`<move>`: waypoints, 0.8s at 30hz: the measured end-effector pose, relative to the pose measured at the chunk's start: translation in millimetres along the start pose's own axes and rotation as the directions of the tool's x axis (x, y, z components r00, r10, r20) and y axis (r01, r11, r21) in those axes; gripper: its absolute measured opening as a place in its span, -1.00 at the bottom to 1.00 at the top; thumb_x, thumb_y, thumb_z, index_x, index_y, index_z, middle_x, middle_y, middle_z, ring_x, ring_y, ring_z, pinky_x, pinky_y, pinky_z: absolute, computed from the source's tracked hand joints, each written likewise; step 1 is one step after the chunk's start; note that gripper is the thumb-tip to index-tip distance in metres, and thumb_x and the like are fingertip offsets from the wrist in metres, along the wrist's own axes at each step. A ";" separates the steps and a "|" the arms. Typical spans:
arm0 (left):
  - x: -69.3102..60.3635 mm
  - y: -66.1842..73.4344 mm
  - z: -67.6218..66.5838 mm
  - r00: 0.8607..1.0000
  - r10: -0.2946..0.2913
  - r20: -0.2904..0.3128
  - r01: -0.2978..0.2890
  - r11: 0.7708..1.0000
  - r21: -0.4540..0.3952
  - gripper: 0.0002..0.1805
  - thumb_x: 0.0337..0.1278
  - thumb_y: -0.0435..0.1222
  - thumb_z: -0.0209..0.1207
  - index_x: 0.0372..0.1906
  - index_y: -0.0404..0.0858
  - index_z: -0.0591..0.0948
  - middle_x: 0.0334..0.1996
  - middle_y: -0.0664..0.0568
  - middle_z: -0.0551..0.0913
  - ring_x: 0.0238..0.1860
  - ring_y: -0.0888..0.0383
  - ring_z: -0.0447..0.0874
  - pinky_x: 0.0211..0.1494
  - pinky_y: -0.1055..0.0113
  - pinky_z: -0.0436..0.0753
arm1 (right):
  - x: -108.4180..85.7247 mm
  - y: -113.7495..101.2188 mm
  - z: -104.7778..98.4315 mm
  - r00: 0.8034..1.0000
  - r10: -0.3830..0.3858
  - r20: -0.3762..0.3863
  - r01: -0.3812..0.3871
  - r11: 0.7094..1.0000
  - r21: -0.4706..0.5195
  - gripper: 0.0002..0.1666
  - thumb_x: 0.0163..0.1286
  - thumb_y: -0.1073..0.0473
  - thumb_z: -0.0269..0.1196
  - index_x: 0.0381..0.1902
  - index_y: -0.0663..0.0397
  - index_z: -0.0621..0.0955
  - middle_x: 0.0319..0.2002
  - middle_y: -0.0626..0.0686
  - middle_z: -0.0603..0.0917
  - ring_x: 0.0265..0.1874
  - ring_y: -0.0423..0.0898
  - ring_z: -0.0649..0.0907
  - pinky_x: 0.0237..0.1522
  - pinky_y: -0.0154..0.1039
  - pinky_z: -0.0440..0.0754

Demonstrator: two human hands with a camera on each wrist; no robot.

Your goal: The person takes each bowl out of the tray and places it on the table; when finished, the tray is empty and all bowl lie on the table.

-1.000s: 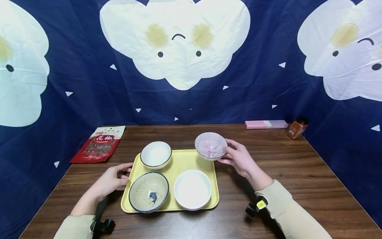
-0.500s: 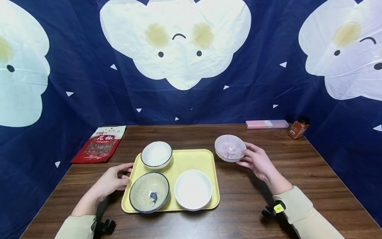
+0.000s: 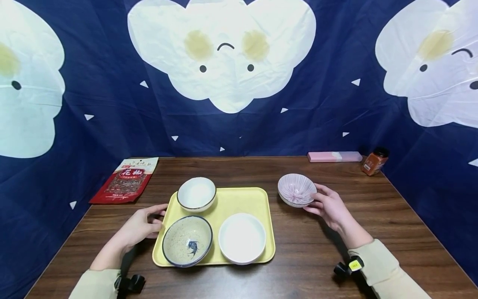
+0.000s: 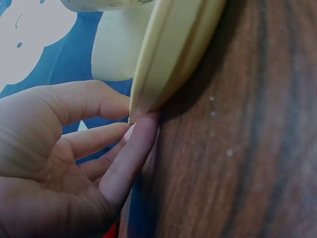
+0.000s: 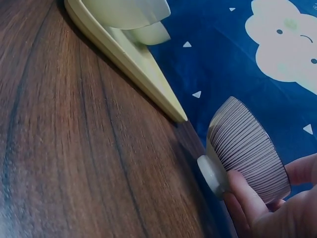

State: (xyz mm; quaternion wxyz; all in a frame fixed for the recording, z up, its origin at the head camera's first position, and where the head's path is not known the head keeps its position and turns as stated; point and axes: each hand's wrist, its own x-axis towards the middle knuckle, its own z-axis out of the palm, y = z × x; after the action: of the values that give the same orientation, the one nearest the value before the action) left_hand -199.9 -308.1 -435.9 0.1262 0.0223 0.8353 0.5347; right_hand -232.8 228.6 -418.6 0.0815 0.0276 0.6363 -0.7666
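Note:
My right hand (image 3: 331, 208) grips the near right side of a small purple-striped bowl (image 3: 296, 189), to the right of the yellow tray (image 3: 242, 197). In the right wrist view the striped bowl (image 5: 247, 148) shows its ribbed outside and white foot; whether the foot touches the table I cannot tell. My left hand (image 3: 140, 228) pinches the left edge of the tray, its fingertips at the rim in the left wrist view. On the tray stand a white bowl with a dark rim (image 3: 196, 194), a speckled bowl with a blue fish (image 3: 179, 241) and a plain white bowl (image 3: 242, 238).
A red spice packet (image 3: 125, 182) lies at the back left of the wooden table (image 3: 298, 265). Along the back right are a pink flat case (image 3: 334, 156) and a tilted orange spice jar with a black lid (image 3: 375, 161). A blue cloth hangs behind.
My right hand has carried the striped bowl from the tray's back right corner rightward off the tray, then slightly toward me. My left hand keeps its place on the tray.

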 end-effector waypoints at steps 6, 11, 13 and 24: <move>-0.2 0.8 0.3 1.000 -0.002 -0.003 0.002 1.000 0.002 -0.23 0.07 -0.59 0.17 0.46 -0.52 0.28 0.14 -0.35 0.45 -0.18 -0.02 0.58 -0.18 0.07 0.76 | 0.2 1.9 -2.7 1.000 -0.006 0.002 0.006 1.000 -0.008 -0.30 0.54 0.41 -0.06 0.54 0.48 0.01 -0.02 0.09 0.57 -0.20 -0.13 0.72 -0.11 -0.17 0.73; -0.3 0.7 -0.8 1.000 0.000 -0.002 0.000 1.000 0.013 -0.23 0.08 -0.58 0.17 0.47 -0.53 0.27 0.13 -0.34 0.46 -0.19 -0.01 0.58 -0.18 0.06 0.76 | -1.0 3.7 -4.1 1.000 0.001 -0.005 -0.001 1.000 -0.009 -0.28 0.54 0.41 -0.04 0.54 0.47 0.00 -0.04 0.08 0.58 -0.20 -0.12 0.72 -0.12 -0.16 0.73; -0.3 0.6 -1.1 1.000 0.000 -0.003 0.000 1.000 0.015 -0.23 0.08 -0.58 0.18 0.47 -0.53 0.27 0.13 -0.34 0.46 -0.19 -0.01 0.58 -0.18 0.06 0.76 | -1.3 4.3 -4.4 1.000 0.006 -0.006 -0.006 1.000 -0.010 -0.28 0.54 0.41 -0.05 0.55 0.46 -0.01 -0.04 0.07 0.57 -0.20 -0.13 0.72 -0.11 -0.15 0.73; 0.5 -0.5 -1.5 1.000 -0.006 -0.003 0.006 1.000 0.026 -0.23 0.09 -0.57 0.18 0.47 -0.52 0.27 0.12 -0.32 0.47 -0.20 -0.01 0.57 -0.17 0.04 0.76 | -1.7 5.2 -5.3 0.999 0.033 -0.014 -0.033 0.999 -0.028 -0.29 0.56 0.39 -0.07 0.56 0.42 -0.02 0.00 0.11 0.52 -0.18 -0.14 0.71 -0.09 -0.16 0.72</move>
State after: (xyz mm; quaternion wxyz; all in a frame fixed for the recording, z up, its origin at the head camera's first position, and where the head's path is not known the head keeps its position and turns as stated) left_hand -200.7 -309.6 -435.8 0.1263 0.0207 0.8423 0.5236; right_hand -230.6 233.0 -424.4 0.0901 0.0421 0.6471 -0.7559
